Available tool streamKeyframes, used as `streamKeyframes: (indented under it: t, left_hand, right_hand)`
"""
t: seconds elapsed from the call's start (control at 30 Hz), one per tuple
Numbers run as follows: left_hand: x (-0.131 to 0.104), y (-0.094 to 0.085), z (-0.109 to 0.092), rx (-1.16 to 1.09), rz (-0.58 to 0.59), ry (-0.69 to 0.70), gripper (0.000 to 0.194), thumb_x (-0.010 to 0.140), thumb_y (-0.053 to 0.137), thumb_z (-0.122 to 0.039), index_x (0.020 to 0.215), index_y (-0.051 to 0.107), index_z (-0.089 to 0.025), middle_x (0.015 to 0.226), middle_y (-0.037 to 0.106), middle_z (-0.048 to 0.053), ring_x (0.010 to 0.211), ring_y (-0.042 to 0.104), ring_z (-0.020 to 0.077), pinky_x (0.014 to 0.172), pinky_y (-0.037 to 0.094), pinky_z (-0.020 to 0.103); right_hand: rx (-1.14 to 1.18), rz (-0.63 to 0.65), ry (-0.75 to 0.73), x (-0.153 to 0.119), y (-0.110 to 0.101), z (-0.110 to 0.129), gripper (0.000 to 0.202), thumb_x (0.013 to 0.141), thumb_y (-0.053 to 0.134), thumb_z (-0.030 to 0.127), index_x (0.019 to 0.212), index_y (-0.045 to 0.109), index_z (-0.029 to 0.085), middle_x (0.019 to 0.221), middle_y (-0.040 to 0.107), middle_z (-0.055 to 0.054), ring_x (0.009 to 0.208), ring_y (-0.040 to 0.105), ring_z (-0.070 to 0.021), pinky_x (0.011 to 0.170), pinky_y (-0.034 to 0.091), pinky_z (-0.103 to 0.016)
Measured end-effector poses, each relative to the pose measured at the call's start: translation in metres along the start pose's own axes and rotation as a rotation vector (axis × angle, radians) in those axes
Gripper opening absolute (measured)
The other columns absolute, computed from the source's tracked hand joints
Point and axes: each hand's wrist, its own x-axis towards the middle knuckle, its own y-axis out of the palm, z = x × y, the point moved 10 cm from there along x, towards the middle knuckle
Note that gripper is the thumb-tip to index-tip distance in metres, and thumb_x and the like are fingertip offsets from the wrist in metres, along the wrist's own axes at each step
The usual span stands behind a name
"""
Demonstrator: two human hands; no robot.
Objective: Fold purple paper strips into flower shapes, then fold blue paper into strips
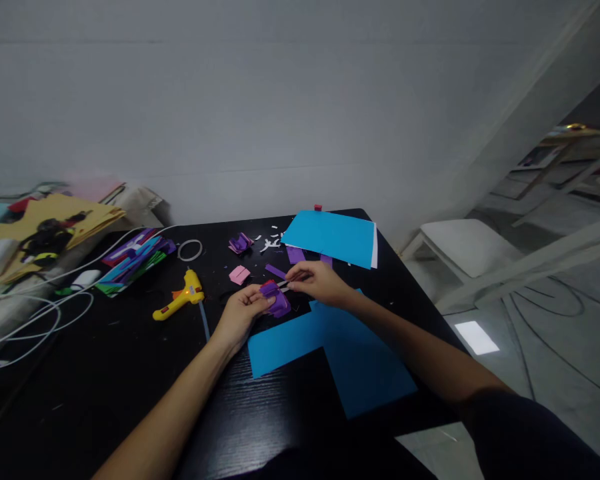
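A small purple folded paper piece (pixel 280 305) with a red part at its top is pinched in my left hand (pixel 242 311). My right hand (pixel 316 280), just to the right, grips a thin metallic tool (pixel 283 285) whose tip reaches the purple piece; whether it is tweezers or scissors I cannot tell. Below both hands lie blue paper sheets (pixel 365 367) on the black table (pixel 250 427). A purple strip (pixel 275 271) sits just beyond my hands, and a pink folded paper (pixel 239 275) lies to their left.
A yellow glue gun (pixel 180 297) and a roll of tape (pixel 190 250) lie to the left, near colourful paper packs (pixel 137 260) and white cables. Toward the wall are a purple paper flower (pixel 241 243), white scraps (pixel 270 245) and a blue sheet stack (pixel 333 237). A white stool (pixel 457 247) stands right.
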Motion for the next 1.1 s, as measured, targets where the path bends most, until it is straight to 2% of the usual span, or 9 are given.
streamKeyframes:
  t: [0.07, 0.13, 0.23, 0.33, 0.47, 0.6, 0.7, 0.87, 1.1]
  left_hand:
    - [0.001, -0.004, -0.004, 0.019, -0.022, 0.047, 0.03, 0.062, 0.093, -0.025, 0.083, 0.075, -0.013, 0.073, 0.073, 0.002, 0.063, 0.064, 0.0105, 0.063, 0.05, 0.02]
    - [0.002, -0.007, -0.008, 0.048, -0.031, 0.087, 0.027, 0.064, 0.091, -0.025, 0.081, 0.074, -0.014, 0.071, 0.071, 0.001, 0.058, 0.057, 0.0076, 0.055, 0.044, 0.018]
    - [0.002, -0.008, -0.01, 0.094, -0.041, 0.113, 0.025, 0.065, 0.09, -0.027, 0.079, 0.073, -0.014, 0.066, 0.066, -0.001, 0.05, 0.047, 0.0053, 0.045, 0.034, 0.017]
    - [0.001, -0.009, -0.01, 0.123, -0.052, 0.094, 0.028, 0.063, 0.09, -0.029, 0.08, 0.072, -0.015, 0.059, 0.061, -0.003, 0.045, 0.044, 0.006, 0.04, 0.028, 0.017]
    - [0.001, -0.009, -0.011, 0.144, -0.057, 0.101, 0.03, 0.063, 0.09, -0.03, 0.082, 0.071, -0.015, 0.058, 0.061, -0.003, 0.045, 0.046, 0.0062, 0.041, 0.031, 0.017]
    - [0.001, -0.009, -0.012, 0.167, -0.042, 0.129, 0.027, 0.068, 0.087, -0.031, 0.082, 0.071, -0.015, 0.06, 0.061, -0.003, 0.047, 0.046, 0.0062, 0.045, 0.032, 0.017]
    - [0.001, -0.009, -0.013, 0.172, -0.044, 0.136, 0.025, 0.068, 0.088, -0.03, 0.08, 0.07, -0.015, 0.059, 0.06, -0.004, 0.048, 0.046, 0.0065, 0.047, 0.032, 0.018]
    - [0.0, -0.008, -0.016, 0.131, -0.044, 0.155, 0.024, 0.068, 0.088, -0.028, 0.078, 0.071, -0.015, 0.06, 0.06, -0.004, 0.05, 0.047, 0.006, 0.051, 0.034, 0.019]
    - [0.0, -0.002, -0.009, -0.002, 0.017, 0.108, 0.027, 0.07, 0.088, -0.026, 0.09, 0.075, -0.014, 0.08, 0.075, 0.004, 0.069, 0.066, 0.0135, 0.067, 0.05, 0.023]
  right_hand:
    - [-0.258, 0.015, -0.012, 0.002, -0.014, 0.0, 0.021, 0.077, 0.078, 0.018, 0.097, 0.076, 0.021, 0.099, 0.075, -0.007, 0.092, 0.07, -0.0228, 0.082, 0.057, -0.039]
    - [-0.445, 0.072, 0.001, 0.002, -0.017, -0.006, 0.034, 0.072, 0.085, 0.021, 0.104, 0.076, 0.021, 0.107, 0.073, -0.01, 0.099, 0.068, -0.0278, 0.085, 0.055, -0.043]
    - [-0.612, 0.107, -0.002, 0.002, -0.011, -0.014, 0.053, 0.072, 0.087, 0.027, 0.121, 0.07, 0.02, 0.122, 0.068, -0.015, 0.115, 0.061, -0.0347, 0.092, 0.051, -0.048]
    - [-0.686, 0.094, -0.036, 0.003, 0.0, -0.019, 0.051, 0.076, 0.084, 0.022, 0.124, 0.066, 0.018, 0.124, 0.066, -0.015, 0.118, 0.058, -0.0338, 0.094, 0.049, -0.047]
    - [-0.691, 0.097, -0.028, 0.004, 0.006, -0.029, 0.029, 0.079, 0.081, 0.018, 0.104, 0.066, 0.016, 0.11, 0.067, -0.012, 0.104, 0.061, -0.0277, 0.084, 0.049, -0.039]
    - [-0.682, 0.096, 0.015, 0.005, 0.002, -0.037, 0.024, 0.079, 0.08, 0.014, 0.098, 0.066, 0.015, 0.104, 0.067, -0.01, 0.096, 0.062, -0.0245, 0.078, 0.047, -0.034]
    - [-0.625, 0.097, 0.027, 0.007, -0.001, -0.035, 0.022, 0.077, 0.081, 0.009, 0.092, 0.066, 0.016, 0.098, 0.069, -0.008, 0.087, 0.063, -0.0212, 0.071, 0.046, -0.031]
    - [-0.419, 0.032, -0.071, 0.004, -0.004, -0.002, 0.014, 0.079, 0.074, 0.005, 0.082, 0.068, 0.018, 0.082, 0.068, -0.002, 0.074, 0.063, -0.015, 0.066, 0.048, -0.027]
    - [-0.369, -0.028, -0.295, -0.011, 0.011, 0.035, 0.023, 0.083, 0.065, 0.001, 0.082, 0.076, 0.021, 0.089, 0.069, -0.004, 0.084, 0.066, -0.018, 0.074, 0.052, -0.031]
